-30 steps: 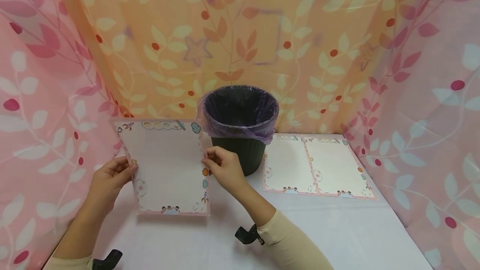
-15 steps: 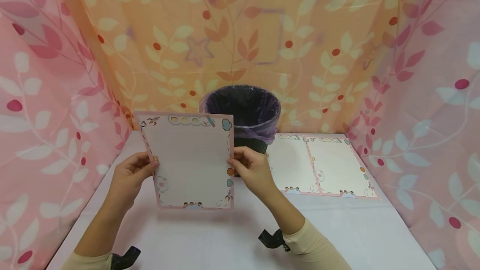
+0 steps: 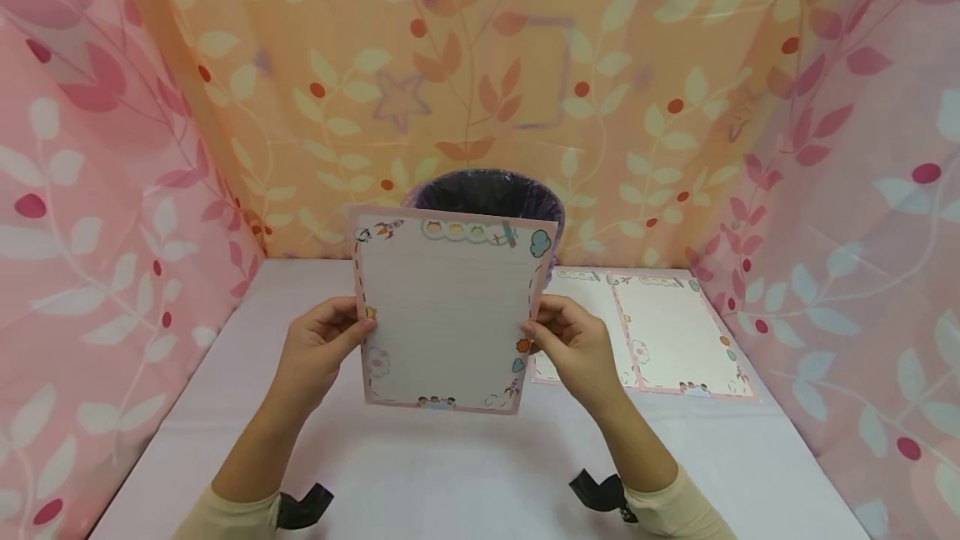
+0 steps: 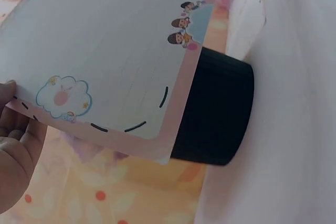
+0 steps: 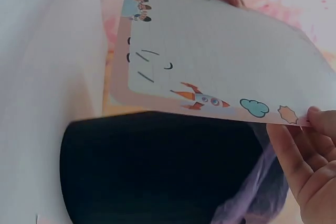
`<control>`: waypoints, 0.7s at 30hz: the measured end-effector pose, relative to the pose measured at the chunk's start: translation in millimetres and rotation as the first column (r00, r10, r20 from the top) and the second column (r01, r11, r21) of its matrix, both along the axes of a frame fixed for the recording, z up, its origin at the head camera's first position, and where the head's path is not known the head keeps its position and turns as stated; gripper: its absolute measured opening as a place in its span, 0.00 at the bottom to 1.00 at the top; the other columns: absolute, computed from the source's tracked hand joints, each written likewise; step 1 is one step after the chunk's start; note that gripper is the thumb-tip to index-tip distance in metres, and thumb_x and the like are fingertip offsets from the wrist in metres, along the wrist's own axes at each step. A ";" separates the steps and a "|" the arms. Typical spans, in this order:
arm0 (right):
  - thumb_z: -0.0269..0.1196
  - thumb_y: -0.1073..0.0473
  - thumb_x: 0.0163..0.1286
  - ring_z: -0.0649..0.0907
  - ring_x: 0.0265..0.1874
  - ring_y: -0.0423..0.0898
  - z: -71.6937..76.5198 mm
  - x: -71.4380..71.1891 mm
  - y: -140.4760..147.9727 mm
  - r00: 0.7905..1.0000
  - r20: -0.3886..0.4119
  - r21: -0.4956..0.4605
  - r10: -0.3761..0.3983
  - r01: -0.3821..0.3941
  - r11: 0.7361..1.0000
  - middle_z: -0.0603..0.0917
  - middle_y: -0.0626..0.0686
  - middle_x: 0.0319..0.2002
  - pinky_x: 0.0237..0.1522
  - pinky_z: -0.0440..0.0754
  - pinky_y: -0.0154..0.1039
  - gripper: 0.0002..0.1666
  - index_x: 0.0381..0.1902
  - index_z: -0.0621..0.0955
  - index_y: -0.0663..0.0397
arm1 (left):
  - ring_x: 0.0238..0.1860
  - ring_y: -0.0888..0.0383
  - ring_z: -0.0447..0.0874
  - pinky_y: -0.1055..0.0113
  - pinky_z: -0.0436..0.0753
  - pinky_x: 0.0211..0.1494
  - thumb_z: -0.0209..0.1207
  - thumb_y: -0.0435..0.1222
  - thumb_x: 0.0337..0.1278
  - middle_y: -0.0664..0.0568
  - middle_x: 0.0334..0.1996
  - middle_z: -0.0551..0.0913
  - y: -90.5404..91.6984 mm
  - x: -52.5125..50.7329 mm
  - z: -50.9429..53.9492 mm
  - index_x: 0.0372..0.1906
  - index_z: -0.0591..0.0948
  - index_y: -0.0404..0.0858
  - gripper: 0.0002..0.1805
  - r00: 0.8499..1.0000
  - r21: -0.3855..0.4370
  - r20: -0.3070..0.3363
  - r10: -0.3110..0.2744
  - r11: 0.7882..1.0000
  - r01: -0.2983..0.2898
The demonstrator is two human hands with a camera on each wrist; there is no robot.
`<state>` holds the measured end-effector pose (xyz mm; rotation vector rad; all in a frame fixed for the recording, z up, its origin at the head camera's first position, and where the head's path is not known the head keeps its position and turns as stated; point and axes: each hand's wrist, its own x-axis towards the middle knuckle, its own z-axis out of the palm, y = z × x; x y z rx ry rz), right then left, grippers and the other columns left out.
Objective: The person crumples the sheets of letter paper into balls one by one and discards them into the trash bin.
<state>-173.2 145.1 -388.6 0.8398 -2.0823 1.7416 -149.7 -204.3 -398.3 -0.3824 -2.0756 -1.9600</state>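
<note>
A pink-bordered sheet of paper [image 3: 450, 315] with small cartoon prints is held raised above the table, its face toward the head camera. My left hand [image 3: 318, 352] pinches its left edge between thumb and fingers. On the opposite edge, my right hand [image 3: 573, 348] pinches it in the same way. The sheet tilts slightly and hides much of the bin [image 3: 487, 182] behind it. In the left wrist view the sheet [image 4: 115, 51] overlaps the dark bin [image 4: 218, 108]; in the right wrist view the bin [image 5: 157, 166] shows past the sheet's edge.
Two similar sheets lie side by side on the table at the right, the outer one [image 3: 678, 336] in full view, the inner one [image 3: 585, 327] partly covered by the right hand. A white cloth [image 3: 435, 473] covers the table. Patterned curtains [image 3: 300, 140] stand behind and at both sides.
Both hands have moved right with the sheet, from left of the bin to in front of it. The sheet now tilts slightly, its right upper corner lower than the left one.
</note>
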 end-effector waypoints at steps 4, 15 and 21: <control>0.67 0.71 0.69 0.88 0.29 0.51 0.5 0.4 15.1 1.000 0.007 0.002 -0.015 0.015 1.000 0.88 0.60 0.39 0.33 0.90 0.41 0.21 0.59 0.79 0.60 | 0.43 0.54 0.84 0.68 0.88 0.49 0.65 0.31 0.66 0.48 0.45 0.83 15.3 0.6 1.4 0.54 0.82 0.29 0.14 1.000 -0.003 -0.005 -0.020 1.000 0.020; 0.71 0.80 0.57 0.85 0.52 0.47 11.5 2.0 32.0 0.943 -0.219 -0.042 -0.252 0.249 0.968 0.78 0.60 0.63 0.53 0.85 0.34 0.50 0.75 0.67 0.54 | 0.38 0.53 0.82 0.68 0.87 0.42 0.65 0.28 0.65 0.49 0.40 0.83 47.9 5.1 11.1 0.48 0.84 0.33 0.09 0.994 -0.045 -0.104 -0.035 0.999 0.030; 0.79 0.72 0.52 0.74 0.68 0.53 23.6 7.9 31.5 0.886 -0.407 0.155 -0.223 0.308 0.939 0.75 0.56 0.69 0.71 0.73 0.37 0.46 0.69 0.75 0.57 | 0.37 0.55 0.84 0.70 0.87 0.42 0.65 0.26 0.64 0.47 0.40 0.84 57.6 4.9 11.7 0.45 0.84 0.33 0.07 0.985 -0.069 -0.153 -0.074 0.996 0.064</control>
